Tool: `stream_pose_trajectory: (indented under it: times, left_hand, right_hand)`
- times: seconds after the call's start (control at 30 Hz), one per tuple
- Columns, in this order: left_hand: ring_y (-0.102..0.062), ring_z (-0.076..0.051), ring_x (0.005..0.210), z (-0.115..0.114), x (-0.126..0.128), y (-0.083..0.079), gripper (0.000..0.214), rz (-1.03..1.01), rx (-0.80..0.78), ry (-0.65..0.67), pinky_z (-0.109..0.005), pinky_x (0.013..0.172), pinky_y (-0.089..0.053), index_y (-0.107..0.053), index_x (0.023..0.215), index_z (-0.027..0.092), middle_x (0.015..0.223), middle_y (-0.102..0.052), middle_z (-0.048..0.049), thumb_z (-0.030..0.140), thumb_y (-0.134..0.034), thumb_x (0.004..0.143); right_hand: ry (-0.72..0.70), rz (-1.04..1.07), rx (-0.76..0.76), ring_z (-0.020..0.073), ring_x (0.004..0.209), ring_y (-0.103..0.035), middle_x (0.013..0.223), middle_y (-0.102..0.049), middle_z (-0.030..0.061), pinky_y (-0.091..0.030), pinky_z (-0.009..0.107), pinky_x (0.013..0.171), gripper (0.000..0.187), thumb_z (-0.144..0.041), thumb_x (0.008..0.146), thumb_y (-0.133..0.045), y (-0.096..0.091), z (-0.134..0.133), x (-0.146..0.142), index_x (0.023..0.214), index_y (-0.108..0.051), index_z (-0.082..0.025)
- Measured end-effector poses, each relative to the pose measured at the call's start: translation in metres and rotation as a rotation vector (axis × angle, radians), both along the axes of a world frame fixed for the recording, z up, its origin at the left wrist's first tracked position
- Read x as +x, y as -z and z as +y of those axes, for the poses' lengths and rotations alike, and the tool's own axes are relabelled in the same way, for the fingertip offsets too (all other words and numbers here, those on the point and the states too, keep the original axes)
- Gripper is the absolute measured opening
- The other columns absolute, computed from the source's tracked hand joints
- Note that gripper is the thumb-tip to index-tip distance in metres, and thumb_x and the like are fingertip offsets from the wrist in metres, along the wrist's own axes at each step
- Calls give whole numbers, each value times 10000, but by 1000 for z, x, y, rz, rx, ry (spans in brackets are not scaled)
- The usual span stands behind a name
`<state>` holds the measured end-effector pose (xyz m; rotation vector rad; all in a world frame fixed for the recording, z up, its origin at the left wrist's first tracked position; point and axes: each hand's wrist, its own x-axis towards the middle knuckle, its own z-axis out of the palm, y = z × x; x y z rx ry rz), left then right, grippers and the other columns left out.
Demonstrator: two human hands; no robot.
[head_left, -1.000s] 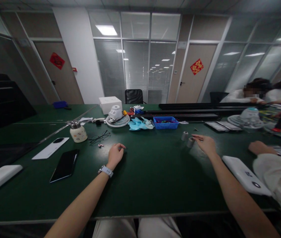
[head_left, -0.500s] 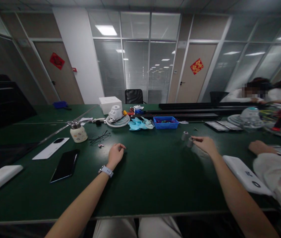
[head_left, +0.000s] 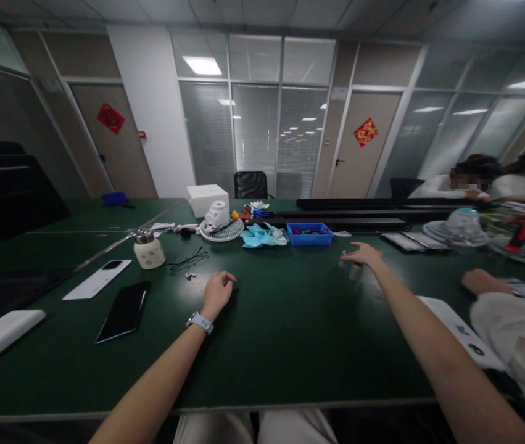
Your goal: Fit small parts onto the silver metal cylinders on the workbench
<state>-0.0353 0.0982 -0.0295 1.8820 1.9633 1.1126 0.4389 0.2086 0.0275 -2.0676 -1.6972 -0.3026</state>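
Overall the light is dim and greyish. Beyond the right hand [head_left: 366,254] and off to its left, a white light rectangle [head_left: 202,65] glares in the glass panes [head_left: 255,58]. Just on the near side of the grip, the green tabletop [head_left: 285,327] carries a dull sheen. The grey cylinders [head_left: 355,272] by the fingers look soft. Well right of the grip, pixelation masks two people's heads, and doors [head_left: 364,154] either side lean with wide-angle stretch.

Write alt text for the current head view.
A person's right hand is at the farther of two small grey cylinders on a green table; the left hand is near an earbud. Blue fan blades lie beyond.
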Motion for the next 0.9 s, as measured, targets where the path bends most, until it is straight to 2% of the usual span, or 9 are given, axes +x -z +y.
stream_pose_trajectory:
  times: [0.1,0.17,0.27,0.33,0.43,0.53,0.63,0.73,0.9]
  left_hand:
    - [-572,-144,747,1,1,1,183,5,4,14,-271,740,-426,-669,808,197,894,-614,-41,151,-497,768]
    - [-572,-144,754,1,1,2,183,15,5,12,-268,732,-424,-668,812,199,885,-618,-37,144,-499,768]
    - [-573,-141,760,3,1,3,181,13,-3,4,-264,726,-424,-664,827,194,898,-622,-37,139,-503,765]
    - [-576,-141,767,2,2,2,181,-7,4,4,-265,733,-429,-659,849,187,916,-624,-40,138,-509,761]
    - [-579,-145,767,-1,7,-3,189,-52,75,31,-275,742,-443,-650,921,176,925,-629,-48,181,-524,781]
    - [-574,-156,802,-11,16,-11,248,-70,192,134,-285,751,-452,-646,1006,188,938,-633,-51,319,-522,836]
    - [-571,-159,848,-21,28,-18,333,-94,243,248,-285,783,-456,-639,1083,212,972,-637,-50,415,-520,848]
    - [-580,-152,861,-26,36,-20,343,-124,220,328,-281,810,-459,-647,1097,222,1004,-639,-52,426,-511,857]
    - [-588,-141,833,-23,36,-17,311,-174,211,340,-264,780,-469,-684,1043,222,977,-643,-51,407,-516,857]
  right_hand:
    - [25,49,-76,257,795,-661,795,-722,47,-453,413,778,429,-521,555,-680,4,0,-1,889,-705,-252]
    - [-10,61,-33,260,836,-660,786,-725,23,-417,466,857,385,-487,589,-657,3,-5,-10,901,-697,-266]
    - [-104,101,56,270,960,-635,770,-730,-9,-243,580,1006,460,-417,606,-664,-5,-17,-41,1043,-657,-273]
    - [-216,173,102,269,1025,-612,777,-733,-9,-158,596,1048,548,-402,610,-684,-11,-29,-74,1135,-617,-260]
    - [-477,331,96,265,1035,-610,838,-733,10,-248,555,1045,529,-411,620,-707,-10,-51,-135,1119,-633,-252]
    - [-749,503,-20,254,1001,-630,884,-728,26,-404,463,973,507,-386,593,-751,2,-74,-198,1070,-664,-237]
    - [-892,660,-102,244,998,-639,892,-728,26,-460,410,933,554,-313,571,-772,17,-90,-245,1106,-652,-226]
    - [-925,738,-100,240,975,-653,903,-727,24,-458,413,945,516,-233,591,-743,25,-99,-270,1099,-654,-227]
    - [-986,914,-94,219,993,-646,1091,-679,73,-496,369,902,510,-233,640,-722,41,-103,-278,1137,-619,-188]
